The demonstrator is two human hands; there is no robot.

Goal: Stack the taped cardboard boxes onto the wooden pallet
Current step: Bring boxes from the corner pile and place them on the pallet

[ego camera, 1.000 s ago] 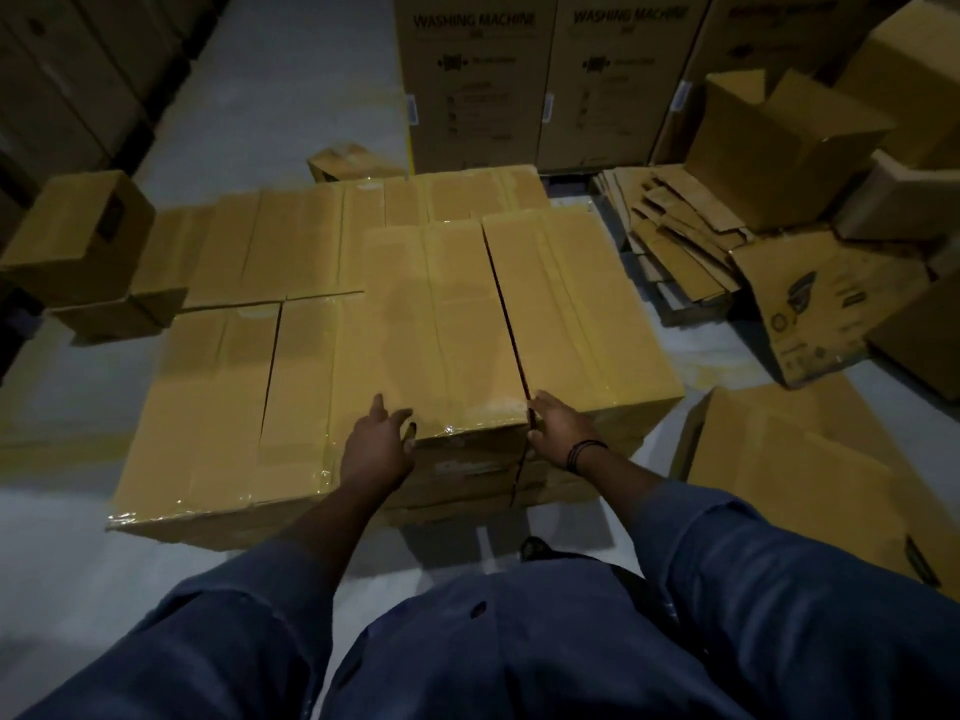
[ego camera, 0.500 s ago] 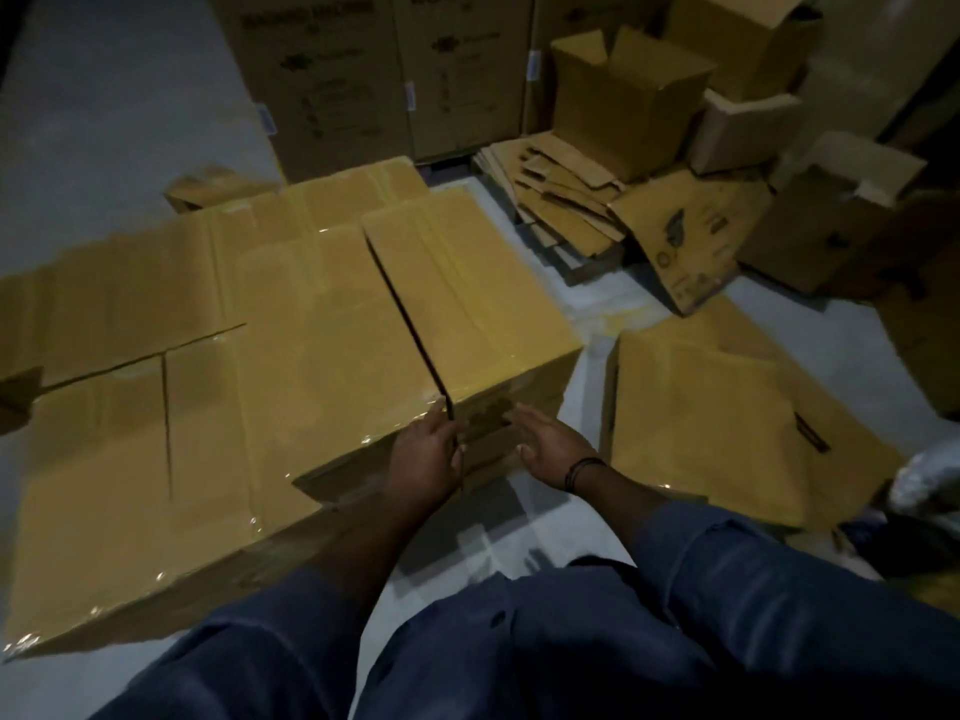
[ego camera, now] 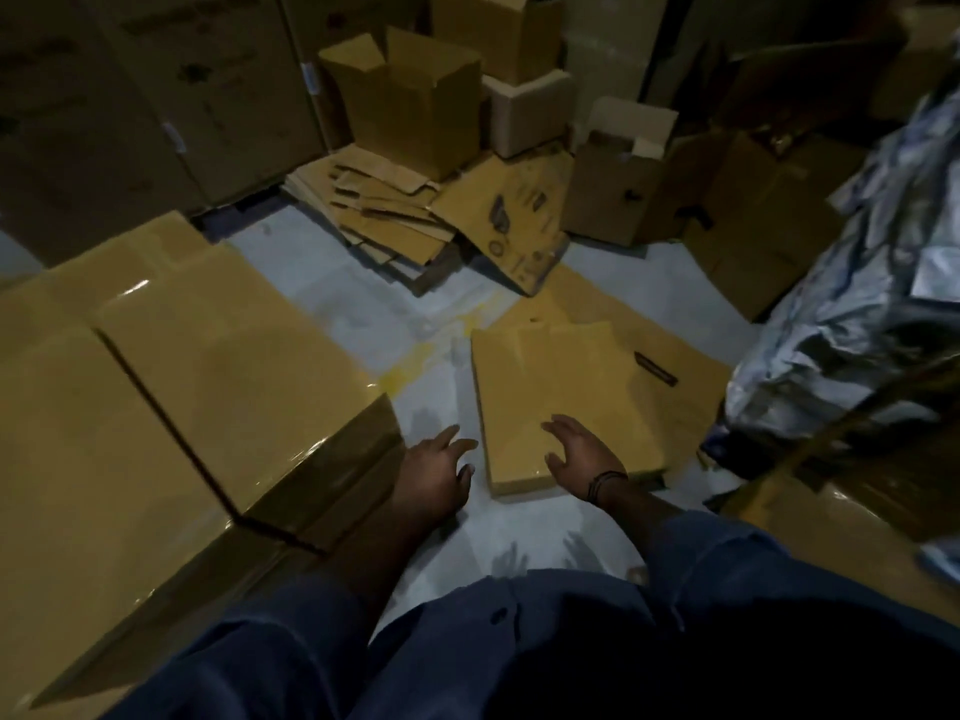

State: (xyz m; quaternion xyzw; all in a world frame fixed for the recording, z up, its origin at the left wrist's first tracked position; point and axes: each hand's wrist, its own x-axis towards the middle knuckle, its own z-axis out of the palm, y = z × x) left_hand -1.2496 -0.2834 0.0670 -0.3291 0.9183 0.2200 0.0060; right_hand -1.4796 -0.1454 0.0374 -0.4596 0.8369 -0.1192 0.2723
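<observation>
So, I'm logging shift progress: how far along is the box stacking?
Done: several taped boxes sit packed together in the stack on the left. In hand: nothing; the left hand and right hand reach open toward a flat box on the floor. Left: lifting that box across. The pallet is hidden.

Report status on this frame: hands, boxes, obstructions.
Open and empty: left hand, right hand. Ahead, floor box, right hand over its near end; stacked boxes at left. Beyond it, flattened cardboard pile, not in the path.
</observation>
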